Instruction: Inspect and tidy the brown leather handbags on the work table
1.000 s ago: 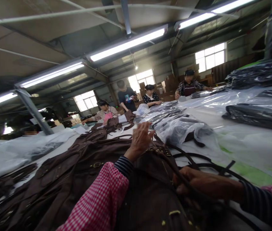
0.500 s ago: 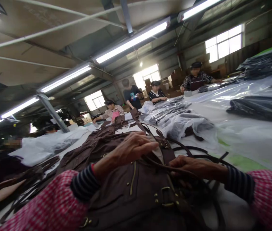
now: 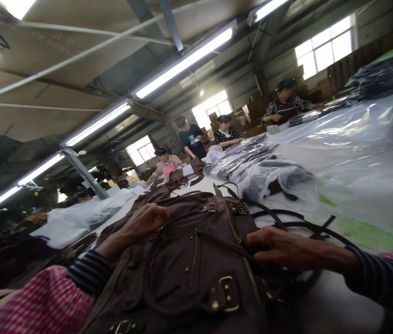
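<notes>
A dark brown bag (image 3: 168, 264) lies in front of me, with brass zippers, buckles and rivets. Its rounded handle (image 3: 146, 278) loops over the front panel toward the left. My left hand (image 3: 144, 225) is curled closed at the bag's upper left, close beside the handle; its fingertips are hidden. On the other side, my right hand (image 3: 280, 246) is closed at the zippered edge, thumb and fingers pinching the bag there. A long zipper (image 3: 233, 222) runs along that edge, and dark straps (image 3: 286, 214) trail off to the right.
More brown bags (image 3: 154, 195) stretch away along the table. Clear plastic-wrapped goods (image 3: 269, 171) lie beyond my right hand, and a dark stack (image 3: 387, 69) stands farther right. White plastic (image 3: 78, 222) lies at the left. Several people work around the far side.
My left hand has moved left and down, away from the zippered edge. The handle now loops across the bag's front. My right hand stays at the right edge.
</notes>
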`<state>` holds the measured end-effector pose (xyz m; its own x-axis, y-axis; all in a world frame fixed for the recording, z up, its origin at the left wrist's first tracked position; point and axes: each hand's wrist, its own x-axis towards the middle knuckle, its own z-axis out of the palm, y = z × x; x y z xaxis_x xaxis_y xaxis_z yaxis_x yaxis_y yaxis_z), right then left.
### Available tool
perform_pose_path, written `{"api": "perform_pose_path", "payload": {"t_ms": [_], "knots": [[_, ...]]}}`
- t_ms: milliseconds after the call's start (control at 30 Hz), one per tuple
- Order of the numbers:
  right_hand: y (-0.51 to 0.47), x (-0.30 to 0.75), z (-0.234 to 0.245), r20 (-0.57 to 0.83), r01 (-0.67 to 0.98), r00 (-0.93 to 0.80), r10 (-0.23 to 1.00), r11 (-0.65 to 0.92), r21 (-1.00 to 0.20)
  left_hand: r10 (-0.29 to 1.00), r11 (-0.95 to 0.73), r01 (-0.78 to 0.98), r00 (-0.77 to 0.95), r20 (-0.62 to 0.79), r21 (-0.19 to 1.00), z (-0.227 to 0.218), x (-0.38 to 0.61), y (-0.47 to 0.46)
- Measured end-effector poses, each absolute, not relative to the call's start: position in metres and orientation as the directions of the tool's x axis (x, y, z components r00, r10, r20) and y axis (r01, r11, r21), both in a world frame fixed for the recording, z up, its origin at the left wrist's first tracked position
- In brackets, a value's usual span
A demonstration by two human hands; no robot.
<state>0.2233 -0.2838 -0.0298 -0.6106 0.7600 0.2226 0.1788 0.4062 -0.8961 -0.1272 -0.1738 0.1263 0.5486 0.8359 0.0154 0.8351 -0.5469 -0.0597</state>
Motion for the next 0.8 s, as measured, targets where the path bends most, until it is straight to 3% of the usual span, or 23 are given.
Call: {"api": "perform_pose_path", "payload": {"t_ms": [67, 167, 267, 367, 467, 667, 800], "knots": [[-0.283, 0.223, -0.029, 0.184, 0.195, -0.557, 0.810, 0.343, -0.919, 0.736, -0.649, 0.747, 0.664, 0.128, -0.143, 0.133, -0.094, -0.189], [-0.276, 0.217, -0.030, 0.163, 0.141, -0.551, 0.818, 0.284, -0.948, 0.479, -0.845, 0.482, 0.875, 0.073, -0.231, 0.124, -0.041, -0.213], [-0.274, 0.212, -0.033, 0.242, 0.206, -0.512, 0.824, 0.391, -0.897, 0.266, -0.921, 0.250, 0.964, -0.015, -0.298, 0.094, -0.003, -0.220], [-0.286, 0.212, -0.033, 0.262, 0.358, -0.459, 0.849, 0.447, -0.820, 0.267, -0.908, 0.240, 0.963, -0.034, -0.343, 0.061, 0.008, -0.209], [-0.309, 0.217, -0.025, 0.268, 0.436, -0.454, 0.850, 0.474, -0.765, 0.316, -0.878, 0.308, 0.948, 0.038, -0.366, 0.037, 0.003, -0.195], [-0.328, 0.233, 0.000, 0.180, 0.428, -0.568, 0.803, 0.475, -0.769, 0.316, -0.883, 0.353, 0.935, 0.164, -0.310, 0.024, -0.006, -0.189], [-0.292, 0.230, 0.004, 0.259, 0.323, -0.417, 0.871, 0.408, -0.854, 0.220, -0.911, 0.269, 0.958, 0.182, -0.314, 0.027, -0.009, -0.192]]}}
